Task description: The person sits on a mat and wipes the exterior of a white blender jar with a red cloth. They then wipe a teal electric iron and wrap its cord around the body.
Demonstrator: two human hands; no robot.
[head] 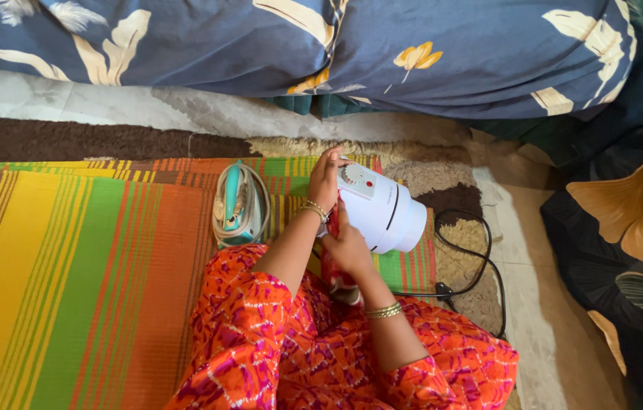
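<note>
Both hands, left hand point(325, 182) and right hand point(348, 247), clasp the white appliance point(382, 209), their fingers partly hidden.

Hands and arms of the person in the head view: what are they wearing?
Both forearms are bare. The left hand has thin gold bangles at the wrist; the right hand has gold bangles further up the forearm. Bright orange clothing with a pink pattern covers the lap below.

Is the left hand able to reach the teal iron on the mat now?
Probably yes. The left hand rests on the white appliance, and the teal iron stands just beside it on the striped mat, nothing lying between them.
</note>
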